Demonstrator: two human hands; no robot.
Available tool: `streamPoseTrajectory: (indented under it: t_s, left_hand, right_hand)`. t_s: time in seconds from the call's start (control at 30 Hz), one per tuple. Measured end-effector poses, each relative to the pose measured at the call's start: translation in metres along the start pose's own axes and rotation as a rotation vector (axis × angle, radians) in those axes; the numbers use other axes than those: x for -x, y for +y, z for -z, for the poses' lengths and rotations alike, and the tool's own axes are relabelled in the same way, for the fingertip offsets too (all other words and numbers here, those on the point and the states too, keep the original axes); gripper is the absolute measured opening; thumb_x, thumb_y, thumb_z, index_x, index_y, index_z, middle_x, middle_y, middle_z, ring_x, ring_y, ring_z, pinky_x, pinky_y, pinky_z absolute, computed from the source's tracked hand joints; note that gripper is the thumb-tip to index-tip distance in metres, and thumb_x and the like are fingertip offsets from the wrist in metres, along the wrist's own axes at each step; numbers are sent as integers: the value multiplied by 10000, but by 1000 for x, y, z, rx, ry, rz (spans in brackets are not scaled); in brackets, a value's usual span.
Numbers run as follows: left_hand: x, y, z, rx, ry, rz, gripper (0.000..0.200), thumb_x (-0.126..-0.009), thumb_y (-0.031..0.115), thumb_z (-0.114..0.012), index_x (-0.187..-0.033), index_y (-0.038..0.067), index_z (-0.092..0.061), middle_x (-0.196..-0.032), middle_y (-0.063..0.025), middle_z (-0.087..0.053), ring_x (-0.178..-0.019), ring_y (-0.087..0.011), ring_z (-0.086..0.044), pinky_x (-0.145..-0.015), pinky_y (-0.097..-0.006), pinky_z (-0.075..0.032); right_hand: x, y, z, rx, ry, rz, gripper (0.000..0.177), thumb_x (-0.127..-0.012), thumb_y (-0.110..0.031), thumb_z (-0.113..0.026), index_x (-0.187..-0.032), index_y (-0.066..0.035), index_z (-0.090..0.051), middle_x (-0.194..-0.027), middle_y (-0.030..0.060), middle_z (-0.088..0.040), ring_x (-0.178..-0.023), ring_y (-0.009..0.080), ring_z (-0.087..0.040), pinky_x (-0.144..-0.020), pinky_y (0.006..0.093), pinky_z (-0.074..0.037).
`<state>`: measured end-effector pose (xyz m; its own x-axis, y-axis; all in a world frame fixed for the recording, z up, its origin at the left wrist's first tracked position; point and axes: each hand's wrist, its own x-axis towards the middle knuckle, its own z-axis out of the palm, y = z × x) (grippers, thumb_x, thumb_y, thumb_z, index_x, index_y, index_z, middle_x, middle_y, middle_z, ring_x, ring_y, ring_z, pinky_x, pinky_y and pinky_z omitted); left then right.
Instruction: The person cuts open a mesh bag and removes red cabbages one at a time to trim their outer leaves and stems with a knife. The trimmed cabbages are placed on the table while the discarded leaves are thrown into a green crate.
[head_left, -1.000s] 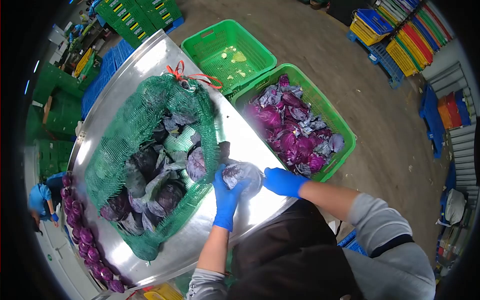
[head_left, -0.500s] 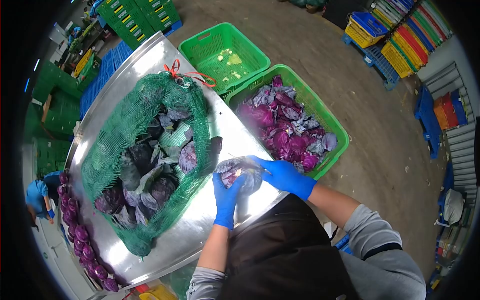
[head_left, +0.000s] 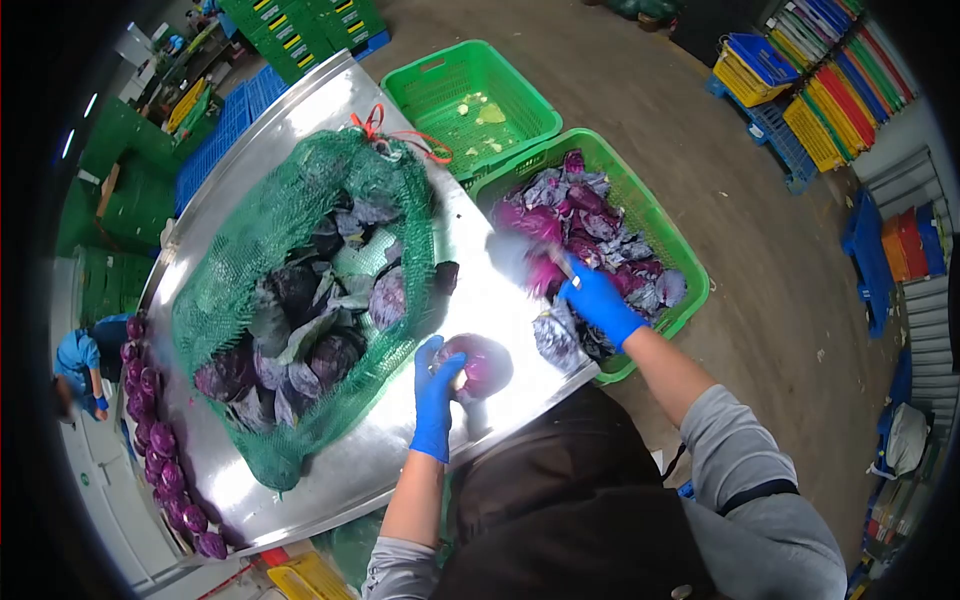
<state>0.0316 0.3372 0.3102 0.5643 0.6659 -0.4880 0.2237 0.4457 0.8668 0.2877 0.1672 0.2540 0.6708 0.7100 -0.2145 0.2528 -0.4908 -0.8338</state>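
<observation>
My left hand (head_left: 435,390), in a blue glove, grips a smooth, shiny red cabbage (head_left: 483,368) on the metal table near its front edge. My right hand (head_left: 603,303), also gloved in blue, is closed over the near side of the green crate of cabbage leaves (head_left: 690,300). From its fingers sticks out what looks like a small knife (head_left: 572,272), blurred by motion. A smeared greyish leaf (head_left: 512,252) is at the crate's left side. A loose outer leaf (head_left: 557,335) lies at the table edge. Left of my hands, an open green net sack (head_left: 225,290) holds several untrimmed cabbages (head_left: 335,355).
A row of shiny red cabbages (head_left: 163,440) lines the left edge of the metal table (head_left: 330,490). Behind the leaf crate stands another green crate (head_left: 400,95) with a few pale scraps. A co-worker in blue (head_left: 78,358) bends at far left. Stacked crates (head_left: 820,110) stand far right.
The greyish outer leaves have come off the cabbage, leaving it shiny purple. My right hand has moved away from it to the right, over the crate. The left hand still holds the cabbage.
</observation>
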Motion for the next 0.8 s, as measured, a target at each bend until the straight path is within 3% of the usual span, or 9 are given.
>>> streamPoseTrajectory:
  t_s: [0.13,0.2,0.27,0.37,0.43,0.57,0.63,0.7,0.8]
  left_hand:
    - [6,-1,2,75,-14,-2,589,-746,144,-695,-1254,8,-431,-1170,-81,-503,-1087,-190,-490,-932,-309,-404]
    - [1,-10,-2,-87,-60,-146,577,-748,146,-701,-1249,4,-452,-1189,-98,-504,-1114,-194,-479,-951,-305,-394]
    - [7,-2,-12,-148,-92,-191,581,-752,159,-713,-1252,-4,-465,-1233,-129,-477,-1151,-208,-460,-978,-314,-377]
    - [6,-12,-5,-118,-34,-159,619,-747,167,-725,-1270,-12,-449,-1259,-138,-444,-1159,-216,-453,-978,-316,-376]
    - [7,-23,-1,-207,21,-187,655,-735,181,-740,-1279,-21,-439,-1271,-143,-426,-1155,-221,-455,-980,-324,-376]
    - [17,-4,3,-140,71,-80,736,-707,193,-759,-1312,-10,-392,-1268,-152,-430,-1151,-239,-460,-973,-337,-394]
    - [13,-1,2,-9,76,-45,778,-693,188,-767,-1330,-3,-364,-1263,-153,-434,-1144,-247,-466,-970,-343,-402]
    - [11,-9,1,-233,-107,-342,884,-607,192,-820,-1334,10,-352,-1249,-129,-465,-1147,-237,-468,-978,-347,-394]
    - [22,20,-34,-284,-124,-384,966,-560,212,-844,-1340,-7,-317,-1269,-146,-445,-1166,-255,-450,-997,-357,-371]
  right_hand:
    - [-5,-53,40,536,157,-279,436,-814,-288,-609,-1179,-63,-527,-886,211,-638,-803,398,-611,-683,443,-497]
    - [12,-64,13,401,126,204,382,-814,-314,-617,-1082,-46,-575,-853,183,-646,-781,385,-616,-681,428,-499]
    - [35,-64,-31,211,-116,280,343,-817,-377,-636,-915,-49,-642,-765,132,-650,-693,246,-641,-631,348,-502]
    - [56,-85,-56,-372,-486,-386,357,-812,-377,-669,-932,-43,-628,-639,45,-584,-445,87,-493,-384,263,-407]
    - [64,-79,-61,-517,-504,-465,303,-800,-304,-685,-972,-63,-618,-624,38,-560,-434,64,-461,-340,246,-359]
    - [61,-49,-62,-254,-470,-343,272,-793,-238,-683,-981,-52,-617,-698,61,-605,-508,94,-527,-428,262,-429]
    - [47,-8,-78,-8,-99,346,318,-794,-251,-671,-1018,-34,-608,-792,89,-642,-622,158,-588,-580,289,-484]
    - [52,-86,-45,-55,-102,162,378,-801,-309,-669,-1056,-36,-605,-875,108,-657,-743,207,-618,-704,317,-487]
    - [53,-102,-44,-145,-247,233,448,-779,-379,-690,-1106,-84,-605,-920,113,-661,-820,205,-639,-735,323,-491]
